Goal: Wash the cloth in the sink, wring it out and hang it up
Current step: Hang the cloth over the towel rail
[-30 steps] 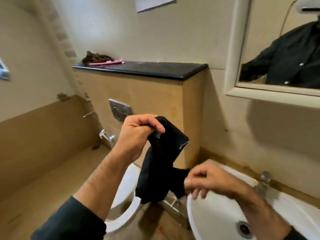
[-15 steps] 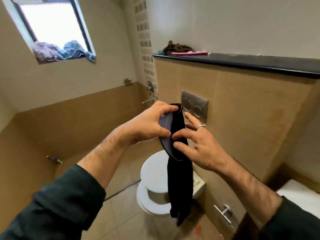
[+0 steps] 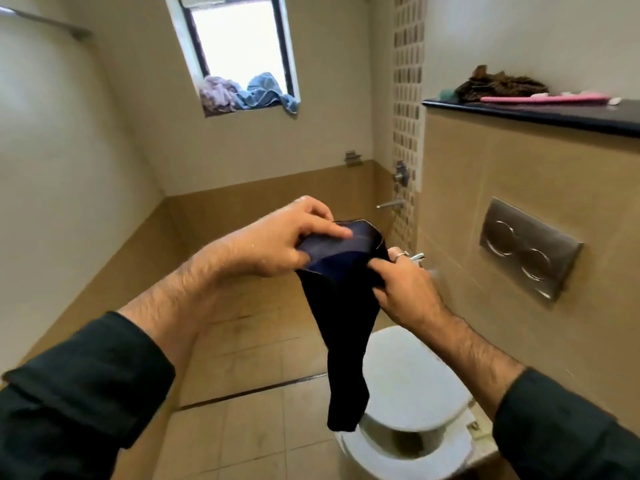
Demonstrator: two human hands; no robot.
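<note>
A black cloth (image 3: 343, 327) hangs in front of me, above the floor and the toilet. My left hand (image 3: 280, 240) grips its top edge, thumb and fingers spread over the stretched hem. My right hand (image 3: 403, 289) pinches the same top edge from the right side, a ring showing on one finger. The cloth's lower end dangles freely down to about the toilet seat's height. The sink is out of view.
A white toilet (image 3: 412, 403) with its lid up stands below right. A steel flush plate (image 3: 530, 251) is on the tiled wall at right, under a black ledge (image 3: 540, 114) with a brown rag and pink brush. Cloths lie on the window sill (image 3: 249, 95). A rail (image 3: 45, 24) runs top left.
My view has swung left from the sink towards the window wall. The cloth went from bunched to hanging long, and my right hand came up to pinch its top edge beside my left.
</note>
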